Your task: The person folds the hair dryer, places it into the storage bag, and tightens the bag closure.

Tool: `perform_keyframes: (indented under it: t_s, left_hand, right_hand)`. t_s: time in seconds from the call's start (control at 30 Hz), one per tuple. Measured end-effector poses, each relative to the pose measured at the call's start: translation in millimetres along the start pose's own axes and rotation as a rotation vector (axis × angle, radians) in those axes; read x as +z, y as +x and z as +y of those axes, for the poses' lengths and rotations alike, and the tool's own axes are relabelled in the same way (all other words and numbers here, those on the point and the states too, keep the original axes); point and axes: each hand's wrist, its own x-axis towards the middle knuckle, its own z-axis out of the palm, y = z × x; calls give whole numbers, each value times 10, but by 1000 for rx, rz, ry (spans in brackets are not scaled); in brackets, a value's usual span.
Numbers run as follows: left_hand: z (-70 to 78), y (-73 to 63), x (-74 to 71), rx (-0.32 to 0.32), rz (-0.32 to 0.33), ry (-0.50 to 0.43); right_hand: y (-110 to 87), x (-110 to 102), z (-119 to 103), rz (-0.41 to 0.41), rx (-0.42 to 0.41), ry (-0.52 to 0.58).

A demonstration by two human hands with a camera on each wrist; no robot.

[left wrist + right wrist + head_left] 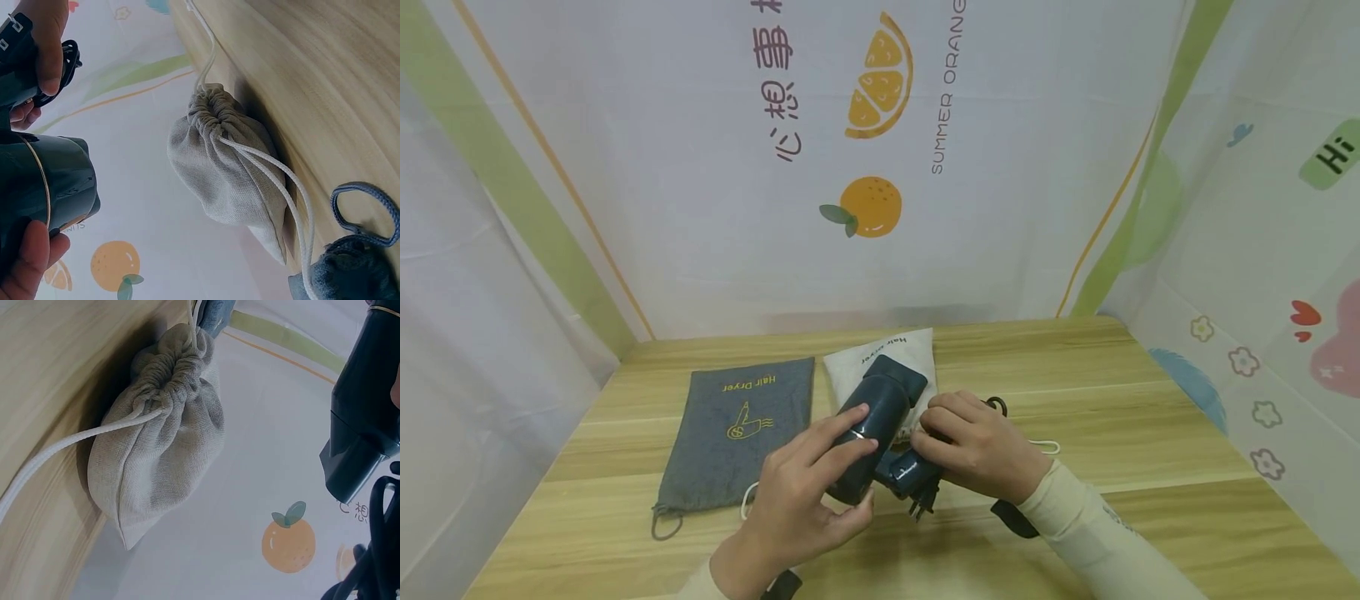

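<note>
A dark blue hair dryer (883, 408) is held up off the table, its nozzle end tilted toward the back. My left hand (805, 492) grips its barrel, fingers over the top and thumb below. In the right wrist view the dryer (362, 419) shows its barrel and angled nozzle. My right hand (981, 442) holds the handle together with the bundled black cord (72, 65). A plug (922, 504) with metal prongs hangs below the handle. Behind the dryer lies a whitish drawstring pouch (848, 367), partly covered in the head view; its gathered neck shows in both wrist views.
To the left a flat dark grey drawstring pouch (730, 458) lies on the wooden table (580, 500), printed "Hair Dryer". White drawstring ends (1047, 447) lie at right. A printed curtain (715, 217) stands behind the table, with further curtain at both sides.
</note>
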Motion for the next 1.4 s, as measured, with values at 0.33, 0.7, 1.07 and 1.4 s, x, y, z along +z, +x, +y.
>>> perform_keyframes:
  t_s: [0.33, 0.7, 1.07, 1.4]
  left_hand:
    - [49, 22, 52, 47, -2, -76]
    - [64, 35, 72, 68, -12, -108]
    - [28, 20, 38, 77, -35, -120]
    - [-16, 9, 3, 43, -68, -136]
  right_hand:
    - [1, 6, 13, 36, -18, 37]
    - [7, 31, 10, 62, -30, 47]
    - [25, 29, 0, 53, -35, 60]
    - [23, 10, -17, 3, -11, 93]
